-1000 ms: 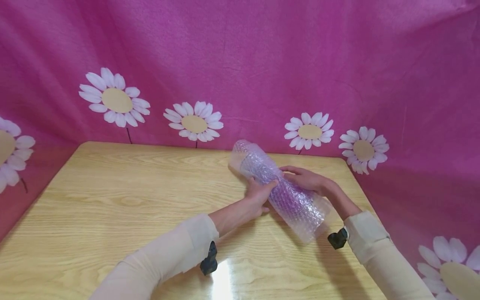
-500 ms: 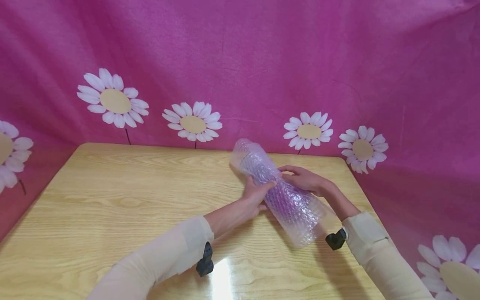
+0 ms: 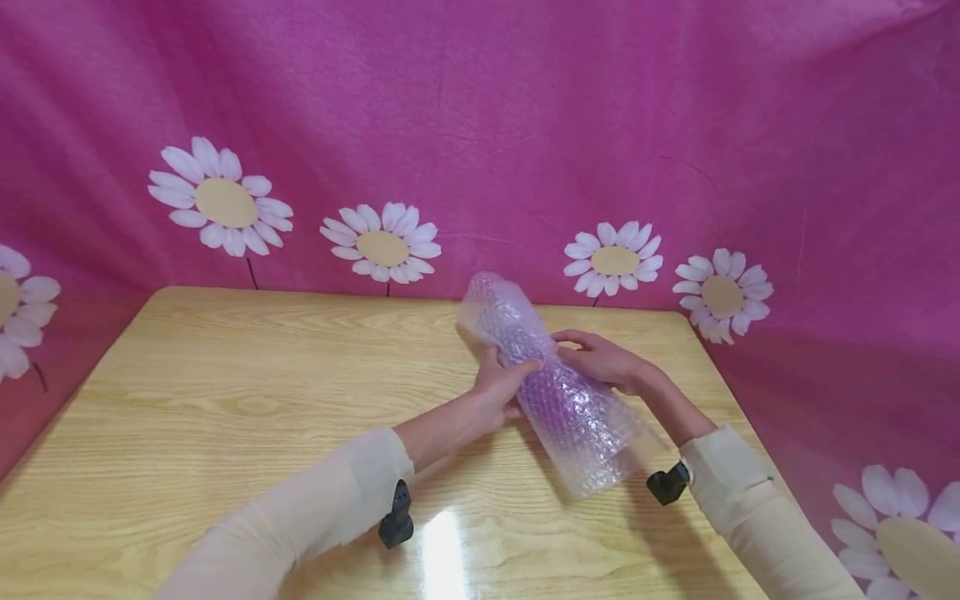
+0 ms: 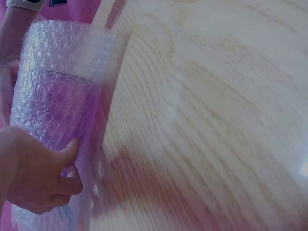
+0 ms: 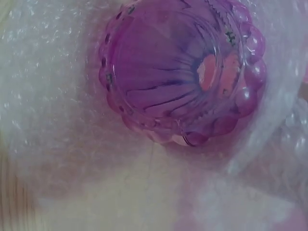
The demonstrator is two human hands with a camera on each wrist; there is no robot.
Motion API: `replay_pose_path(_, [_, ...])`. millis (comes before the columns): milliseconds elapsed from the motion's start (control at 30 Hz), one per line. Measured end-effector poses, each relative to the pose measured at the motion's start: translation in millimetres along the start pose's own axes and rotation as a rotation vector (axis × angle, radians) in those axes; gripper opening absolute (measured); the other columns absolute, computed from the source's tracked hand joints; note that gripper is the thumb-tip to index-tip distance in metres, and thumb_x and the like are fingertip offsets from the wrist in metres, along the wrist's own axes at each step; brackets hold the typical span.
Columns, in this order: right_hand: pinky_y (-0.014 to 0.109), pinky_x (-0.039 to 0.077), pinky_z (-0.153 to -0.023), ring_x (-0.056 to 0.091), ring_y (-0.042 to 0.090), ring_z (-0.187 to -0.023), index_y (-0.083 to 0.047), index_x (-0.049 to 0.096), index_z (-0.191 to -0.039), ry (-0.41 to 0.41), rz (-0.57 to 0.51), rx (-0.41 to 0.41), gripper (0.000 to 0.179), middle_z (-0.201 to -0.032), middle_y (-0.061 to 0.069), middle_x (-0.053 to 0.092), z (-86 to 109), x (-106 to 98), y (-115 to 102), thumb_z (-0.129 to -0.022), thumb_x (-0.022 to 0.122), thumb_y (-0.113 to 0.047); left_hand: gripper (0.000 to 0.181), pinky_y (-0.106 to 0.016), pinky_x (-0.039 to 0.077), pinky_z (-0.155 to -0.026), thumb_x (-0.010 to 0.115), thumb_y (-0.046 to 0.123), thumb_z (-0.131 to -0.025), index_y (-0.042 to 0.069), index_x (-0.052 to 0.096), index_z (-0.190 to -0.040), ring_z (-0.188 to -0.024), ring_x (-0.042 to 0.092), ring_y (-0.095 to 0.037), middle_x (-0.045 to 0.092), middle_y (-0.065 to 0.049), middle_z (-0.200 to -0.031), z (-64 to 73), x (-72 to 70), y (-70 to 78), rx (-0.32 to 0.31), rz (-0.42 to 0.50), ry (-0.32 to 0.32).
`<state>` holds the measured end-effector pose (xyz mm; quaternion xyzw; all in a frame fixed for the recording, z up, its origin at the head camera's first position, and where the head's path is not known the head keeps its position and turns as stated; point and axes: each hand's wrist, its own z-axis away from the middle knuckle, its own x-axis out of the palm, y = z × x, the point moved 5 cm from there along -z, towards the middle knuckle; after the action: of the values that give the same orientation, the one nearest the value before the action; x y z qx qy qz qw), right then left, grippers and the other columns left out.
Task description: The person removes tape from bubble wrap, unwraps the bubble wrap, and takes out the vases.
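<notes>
A roll of clear bubble wrap (image 3: 592,421) slants across the table's back right part. Inside it sits a purple glass vessel, perhaps a vase; the right wrist view looks into the wrap's end at this glass (image 5: 159,67), with its beaded rim and dark ribs. From the left side my left hand (image 3: 498,387) grips the roll, thumb on top and fingers low at its side. Opposite it, my right hand (image 3: 603,362) holds the roll's right side near the middle, its fingers partly hidden by the wrap. The right hand does not show in its own wrist view.
The wood-grain table (image 3: 247,392) stretches left and in front of the roll. Behind it hangs a magenta cloth (image 3: 510,125) printed with white daisies. A black wrist camera (image 3: 396,517) sits at the left cuff and another wrist camera (image 3: 667,482) at the right.
The roll's near end has swung left and slightly toward the camera, with a loose wrap edge showing at its right. The left hand has moved a little left; the right hand slightly left too.
</notes>
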<state>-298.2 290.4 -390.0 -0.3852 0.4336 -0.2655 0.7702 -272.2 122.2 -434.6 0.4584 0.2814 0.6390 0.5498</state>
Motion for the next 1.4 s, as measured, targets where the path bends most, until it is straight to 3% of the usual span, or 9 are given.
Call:
replay_pose_path(233, [0.025,0.047,-0.06,0.055,0.016,-0.082,-0.005,0.04,-0.148,-0.018,-0.042,0.038,0.046,-0.119,0.018,0.053,1.5,7.5,-5.4,-0.107,0.046,-0.026,0.087,-0.051,0.057,-0.083,0.077,0.019,-0.085,0.016,0.028,-0.157,-0.113,0.06,-0.04,0.05,-0.021,-0.141,0.0,-9.8,2.9,0.005,-0.06,-0.007])
replay_pose_path(400, [0.023,0.032,-0.048,0.041,0.012,-0.061,-0.007,0.038,-0.148,-0.018,-0.024,0.053,0.046,-0.1,0.011,0.054,3.0,12.4,-10.5,-0.107,0.044,-0.028,0.086,-0.053,0.056,-0.085,0.077,0.02,-0.084,0.018,0.029,-0.156,-0.112,0.06,-0.04,0.052,-0.02,-0.138,1.8,-16.0,5.7,-0.002,-0.07,-0.02])
replay_pose_path(533, [0.028,0.049,-0.059,0.058,0.018,-0.079,-0.008,0.036,-0.149,-0.014,-0.054,0.069,0.047,-0.109,0.015,0.056,3.5,15.4,-13.2,-0.107,0.044,-0.029,0.089,-0.055,0.054,-0.09,0.077,0.021,-0.084,0.02,0.026,-0.157,-0.118,0.057,-0.042,0.047,-0.02,-0.144,4.5,-20.3,9.7,-0.017,-0.082,-0.035])
replay_pose_path(667, [0.037,0.056,-0.071,0.061,0.024,-0.092,-0.01,0.035,-0.149,-0.014,-0.075,0.084,0.047,-0.119,0.018,0.055,2.6,18.6,-14.8,-0.107,0.044,-0.031,0.091,-0.059,0.051,-0.093,0.077,0.024,-0.084,0.02,0.024,-0.158,-0.124,0.051,-0.045,0.039,-0.02,-0.151,6.7,-26.0,14.0,-0.02,-0.125,-0.032])
replay_pose_path(1067, [0.042,0.059,-0.071,0.065,0.026,-0.09,-0.013,0.033,-0.145,-0.044,-0.105,0.085,0.043,-0.114,0.019,0.059,5.3,35.8,-28.3,-0.108,0.042,-0.032,0.089,-0.058,0.05,-0.094,0.076,0.027,-0.086,0.02,0.025,-0.158,-0.123,0.052,-0.042,0.047,-0.019,-0.145,15.4,-44.9,26.9,-0.013,-0.204,-0.077])
replay_pose_path(1400, [0.037,0.058,-0.063,0.062,0.022,-0.082,-0.012,0.03,-0.144,-0.03,-0.115,0.084,0.043,-0.106,0.016,0.058,7.3,52.6,-35.5,-0.107,0.041,-0.031,0.087,-0.062,0.049,-0.093,0.077,0.025,-0.084,0.021,0.03,-0.157,-0.125,0.05,-0.04,0.046,-0.018,-0.145,20.5,-56.6,32.6,-0.015,-0.237,-0.1])
